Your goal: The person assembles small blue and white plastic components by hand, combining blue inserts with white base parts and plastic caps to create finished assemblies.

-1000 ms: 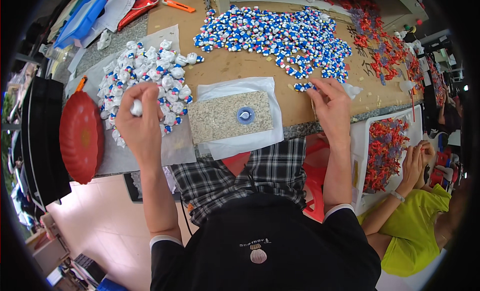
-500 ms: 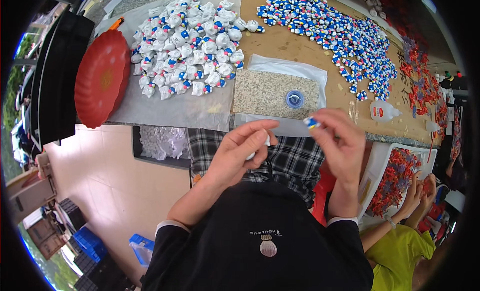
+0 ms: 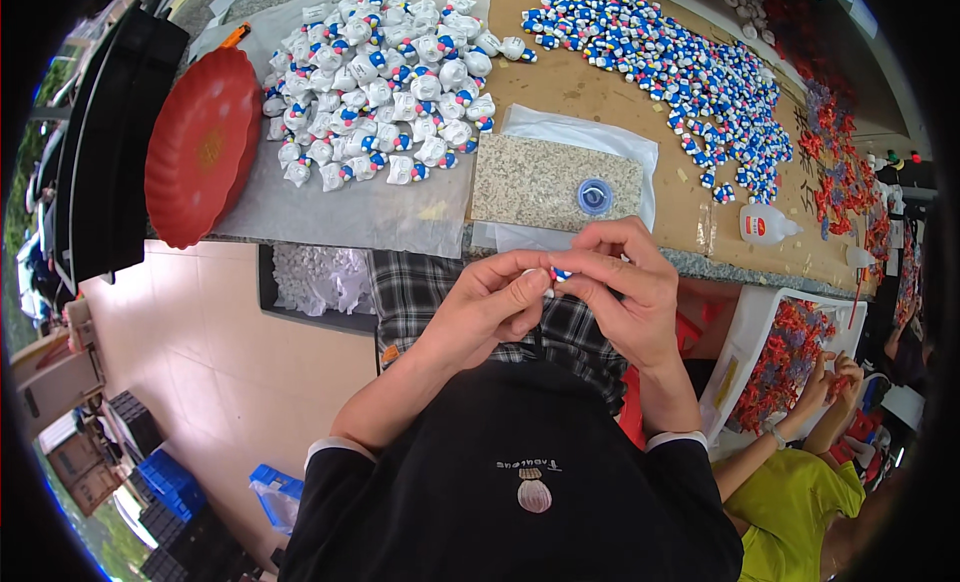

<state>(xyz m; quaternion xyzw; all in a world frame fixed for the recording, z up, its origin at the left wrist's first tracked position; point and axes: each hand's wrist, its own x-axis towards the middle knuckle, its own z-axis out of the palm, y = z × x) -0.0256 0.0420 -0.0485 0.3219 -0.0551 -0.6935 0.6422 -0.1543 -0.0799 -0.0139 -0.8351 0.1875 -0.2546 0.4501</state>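
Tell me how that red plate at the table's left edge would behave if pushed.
The red plate looks like light, stiff plastic, so it would probably slide easily. It seems to overhang the table edge, so a push leftward might tip it off.

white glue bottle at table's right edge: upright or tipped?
Tipped. The glue bottle lies on its side on the table, nozzle pointing right, apart from both hands.

Left hand (image 3: 490, 307) and right hand (image 3: 625, 287) pinch small blue-white figurine (image 3: 556, 276) together above lap.

Small blue-and-white piece (image 3: 558, 275) mostly hidden between the fingers (image 3: 520, 282) of both hands, its shape unclear
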